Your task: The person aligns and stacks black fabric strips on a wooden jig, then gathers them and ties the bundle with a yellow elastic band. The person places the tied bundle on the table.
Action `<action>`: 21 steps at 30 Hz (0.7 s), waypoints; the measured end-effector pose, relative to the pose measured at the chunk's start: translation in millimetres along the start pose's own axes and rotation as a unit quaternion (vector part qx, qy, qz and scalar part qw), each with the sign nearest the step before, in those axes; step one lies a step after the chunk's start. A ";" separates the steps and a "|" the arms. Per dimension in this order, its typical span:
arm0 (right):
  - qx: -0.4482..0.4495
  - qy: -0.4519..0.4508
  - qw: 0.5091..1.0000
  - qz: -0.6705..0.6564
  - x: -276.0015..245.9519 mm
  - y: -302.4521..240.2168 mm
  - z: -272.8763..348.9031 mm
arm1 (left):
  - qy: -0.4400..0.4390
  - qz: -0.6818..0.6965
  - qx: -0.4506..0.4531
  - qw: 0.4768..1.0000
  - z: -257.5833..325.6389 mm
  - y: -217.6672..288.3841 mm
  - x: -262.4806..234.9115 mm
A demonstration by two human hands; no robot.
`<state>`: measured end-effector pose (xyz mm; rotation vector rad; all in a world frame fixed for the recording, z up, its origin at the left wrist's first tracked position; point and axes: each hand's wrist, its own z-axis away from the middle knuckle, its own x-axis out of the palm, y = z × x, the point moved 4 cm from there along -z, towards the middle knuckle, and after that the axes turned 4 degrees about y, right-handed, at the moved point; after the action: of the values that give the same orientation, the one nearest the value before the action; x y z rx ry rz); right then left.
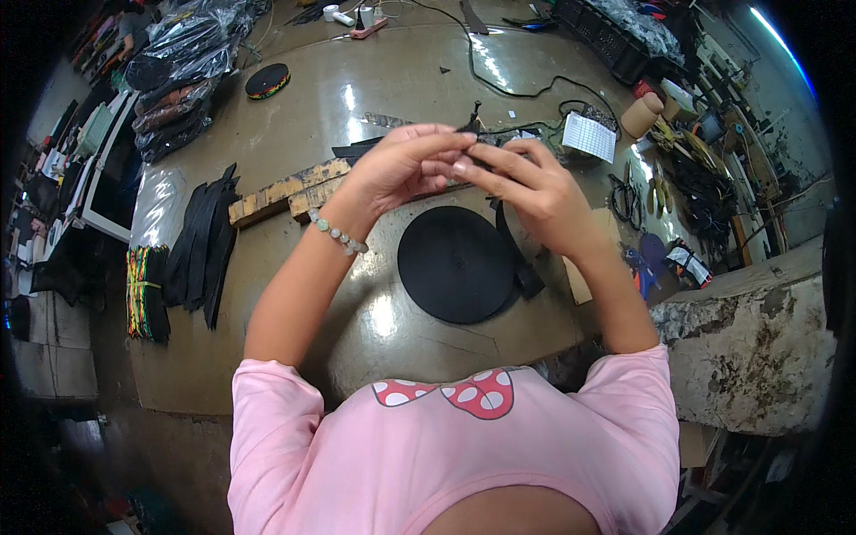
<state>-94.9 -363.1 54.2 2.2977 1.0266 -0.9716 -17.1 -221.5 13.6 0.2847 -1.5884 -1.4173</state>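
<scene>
A large roll of black webbing strap (456,265) lies flat on the worktable in front of me. From its right side, a loose length of strap (510,236) curves up toward my right hand (542,192). Above the roll, my left hand (412,160) and my right hand meet at the fingertips. Both are closed in a pinch on a dark end of strap (474,159), mostly covered by the fingers. A small black upright fitting (475,116) stands just beyond the fingertips.
Two worn wooden blocks (283,193) lie left of my hands. Cut black strips (201,245) and a banded bundle of coloured straps (147,292) are farther left. Scissors (626,201) and a card tube (642,114) lie right. A black cable (508,92) crosses the far table.
</scene>
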 end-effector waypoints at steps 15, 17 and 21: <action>0.564 -0.076 0.711 -0.413 -0.3 86.4 44.6 | 0.238 -0.047 0.105 0.964 -37.9 28.0 -159.6; 0.552 -0.090 0.724 -0.404 11.3 93.6 42.4 | 0.293 -0.100 0.072 0.948 -49.8 11.1 -175.7; 0.535 -0.100 0.763 -0.349 32.8 110.1 33.8 | 0.352 -0.256 0.107 0.894 -65.1 1.8 -195.9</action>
<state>-8.4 -438.2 19.1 2.4429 1.5132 -2.6113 134.4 -124.8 -88.0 1.2731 -1.0809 -1.2855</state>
